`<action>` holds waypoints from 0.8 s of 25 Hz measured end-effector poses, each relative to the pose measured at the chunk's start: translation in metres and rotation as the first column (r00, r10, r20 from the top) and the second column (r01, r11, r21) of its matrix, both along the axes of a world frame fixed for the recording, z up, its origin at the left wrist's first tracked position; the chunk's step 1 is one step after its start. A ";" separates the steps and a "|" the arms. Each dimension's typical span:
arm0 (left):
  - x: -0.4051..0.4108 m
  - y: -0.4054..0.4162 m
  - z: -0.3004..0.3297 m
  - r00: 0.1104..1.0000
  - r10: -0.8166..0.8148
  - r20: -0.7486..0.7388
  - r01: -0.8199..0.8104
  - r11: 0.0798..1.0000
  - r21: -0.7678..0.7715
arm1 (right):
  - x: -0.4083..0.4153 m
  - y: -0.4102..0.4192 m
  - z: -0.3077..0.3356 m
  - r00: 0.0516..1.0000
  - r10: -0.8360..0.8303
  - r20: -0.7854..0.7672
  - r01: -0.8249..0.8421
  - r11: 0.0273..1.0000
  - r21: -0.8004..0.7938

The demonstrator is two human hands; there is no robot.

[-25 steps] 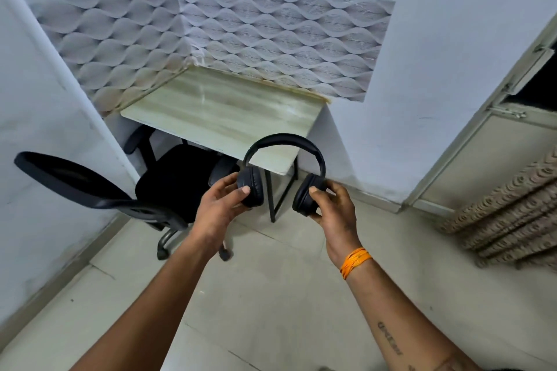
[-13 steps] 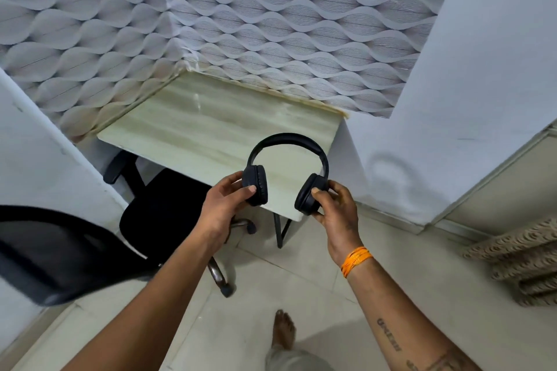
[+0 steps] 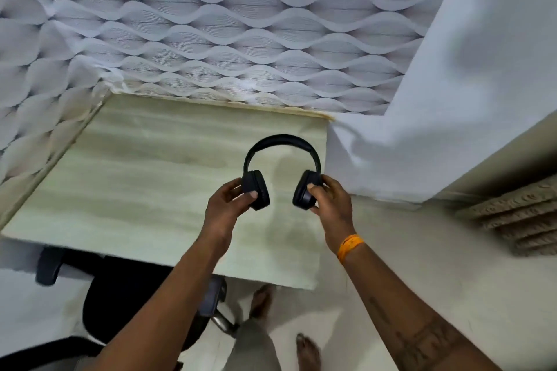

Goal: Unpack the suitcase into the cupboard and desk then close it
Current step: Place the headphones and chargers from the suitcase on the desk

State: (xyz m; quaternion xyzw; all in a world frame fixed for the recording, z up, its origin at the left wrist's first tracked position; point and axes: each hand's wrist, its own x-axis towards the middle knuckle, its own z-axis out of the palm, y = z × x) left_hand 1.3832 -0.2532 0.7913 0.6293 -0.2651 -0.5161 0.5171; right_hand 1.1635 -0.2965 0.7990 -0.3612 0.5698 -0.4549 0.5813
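Note:
Black over-ear headphones (image 3: 281, 141) hang in the air above the right part of the pale wood-grain desk (image 3: 144, 178). My left hand (image 3: 229, 205) grips the left ear cup with thumb and fingers. My right hand (image 3: 331, 202) grips the right ear cup the same way; an orange band circles that wrist. The headband arches away from me. Neither the suitcase nor the cupboard is in view.
A black office chair (image 3: 120, 298) stands under the desk's near left edge. Wavy patterned wallpaper (image 3: 229, 27) backs the desk, and a white wall (image 3: 452, 99) rises at its right end. My bare feet (image 3: 307, 349) stand on the tiled floor below.
I have come closer to the desk. The headphones, held in both hands, now hang over the desktop instead of in front of its near edge.

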 end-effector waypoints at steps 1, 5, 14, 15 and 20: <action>0.007 -0.021 -0.007 1.000 -0.028 -0.005 0.028 0.999 0.018 | 0.006 -0.017 -0.009 0.999 -0.035 -0.023 0.035 0.999 0.010; 0.027 -0.107 -0.040 0.994 -0.110 -0.003 0.110 0.992 0.060 | 0.019 -0.089 -0.042 0.988 -0.139 -0.063 0.144 0.987 0.076; 0.036 -0.243 -0.098 0.980 -0.198 0.024 0.191 0.967 0.171 | 0.022 -0.205 -0.110 0.971 -0.203 -0.127 0.223 0.958 0.178; 0.036 -0.255 -0.103 0.980 -0.198 0.026 0.190 0.965 0.179 | 0.023 -0.216 -0.116 0.969 -0.207 -0.137 0.230 0.956 0.180; 0.035 -0.281 -0.107 0.977 -0.208 0.045 0.194 0.958 0.213 | 0.025 -0.248 -0.132 0.955 -0.210 -0.211 0.247 0.954 0.169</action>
